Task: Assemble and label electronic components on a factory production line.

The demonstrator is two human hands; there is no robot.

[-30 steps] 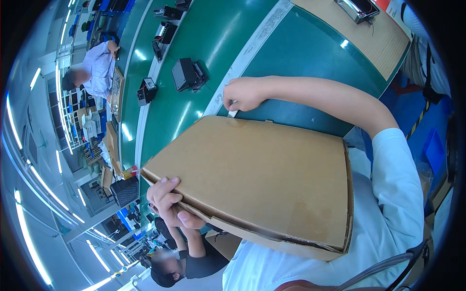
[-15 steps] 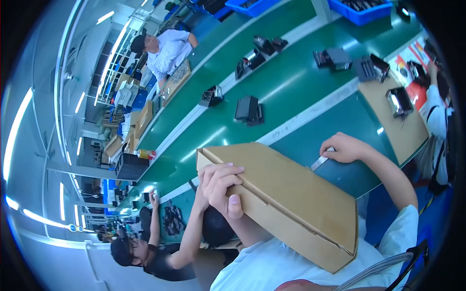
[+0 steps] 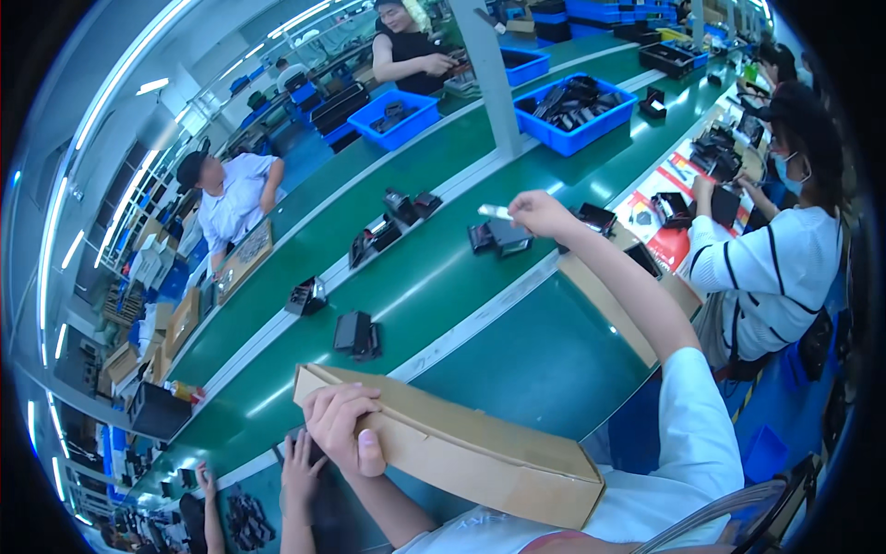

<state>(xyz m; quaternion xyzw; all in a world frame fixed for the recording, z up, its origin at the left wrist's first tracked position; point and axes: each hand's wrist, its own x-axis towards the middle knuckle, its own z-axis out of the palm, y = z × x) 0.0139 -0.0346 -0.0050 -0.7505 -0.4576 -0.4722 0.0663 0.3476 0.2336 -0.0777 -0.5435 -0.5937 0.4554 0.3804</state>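
We note both hands well apart. Left hand clamped on the left end of a cardboard box, closed, tilted, at the near side before the shirt. Right hand reaches far, pinching a pale slim piece. Beyond the box, we log a black device on the green belt.

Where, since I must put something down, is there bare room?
The green tabletop is bare between the cardboard box and the cardboard sheet. The green belt is free between the black device nearest the box and the black parts beyond the right hand. The red-and-white sheet is crowded with black devices.
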